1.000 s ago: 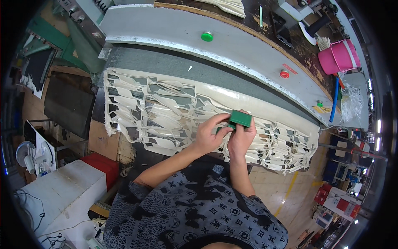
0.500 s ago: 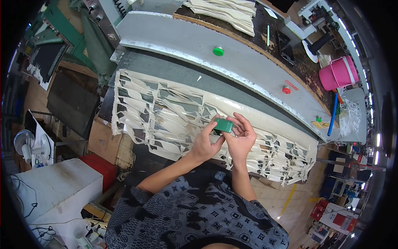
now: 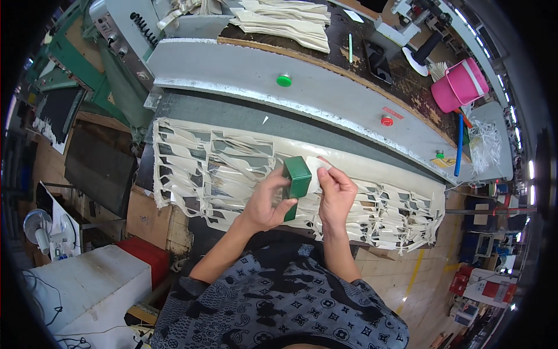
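Note:
My left hand (image 3: 264, 203) is closed around a green box-shaped block (image 3: 299, 177), its thumb at the lower edge and its fingers partly hidden behind it. At the block's right side, my right hand (image 3: 337, 195) pinches a small cream piece of sheet material (image 3: 314, 170) between thumb and fingers. How far that piece reaches into or behind the block I cannot tell. Below both hands lies a wide cream sheet (image 3: 226, 192), full of cut-out openings with thin strips between them.
Beyond the sheet runs a grey machine beam with a green button (image 3: 284, 80) and a red button (image 3: 387, 121). On its wooden ledge lie stacked cream pieces (image 3: 285, 23), a dark flat phone-like thing (image 3: 378, 61) and a pink bucket (image 3: 459, 87). A blue tube (image 3: 459, 145) hangs at the right.
The green block has been turned upright and shows a larger face. My right hand has moved off it a little and now pinches the cream piece. The view has shifted slightly.

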Available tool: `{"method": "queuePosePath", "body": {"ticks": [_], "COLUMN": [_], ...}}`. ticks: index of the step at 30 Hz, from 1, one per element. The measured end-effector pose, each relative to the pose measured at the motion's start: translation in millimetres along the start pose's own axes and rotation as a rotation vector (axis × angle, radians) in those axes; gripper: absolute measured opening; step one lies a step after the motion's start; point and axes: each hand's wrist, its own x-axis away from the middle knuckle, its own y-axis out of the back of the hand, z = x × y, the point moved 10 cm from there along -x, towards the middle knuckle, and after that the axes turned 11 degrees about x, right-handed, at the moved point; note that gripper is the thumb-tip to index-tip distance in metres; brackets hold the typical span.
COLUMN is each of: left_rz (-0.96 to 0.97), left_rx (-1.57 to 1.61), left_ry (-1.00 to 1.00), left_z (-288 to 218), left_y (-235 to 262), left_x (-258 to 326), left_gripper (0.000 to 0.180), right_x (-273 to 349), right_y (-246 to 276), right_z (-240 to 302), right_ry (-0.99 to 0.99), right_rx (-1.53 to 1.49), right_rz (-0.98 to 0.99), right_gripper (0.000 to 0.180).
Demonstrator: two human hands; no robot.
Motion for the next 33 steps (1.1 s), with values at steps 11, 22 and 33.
{"method": "queuePosePath", "body": {"ticks": [11, 22, 33], "left_rz": [0.125, 0.198, 0.2], "left_rx": [-0.382, -0.399, -0.248], "left_ry": [0.072, 0.2, 0.199], "left_z": [-24.7, -15.8, -10.7], "left_y": [-6.1, -3.2, -8.3], "left_x": [9.6, 21.0, 23.8], "left_gripper": [0.043, 0.031, 0.029], "right_x": [27.2, 38.9, 38.0], "right_y": [1.2, -25.1, 3.0], "right_z": [18.0, -8.3, -18.8], "right_ry": [0.218, 0.062, 0.06], "right_rx": [0.227, 0.059, -0.009], "right_rz": [-0.067, 0.258, 0.159], "right_gripper": [0.012, 0.018, 0.027]}}
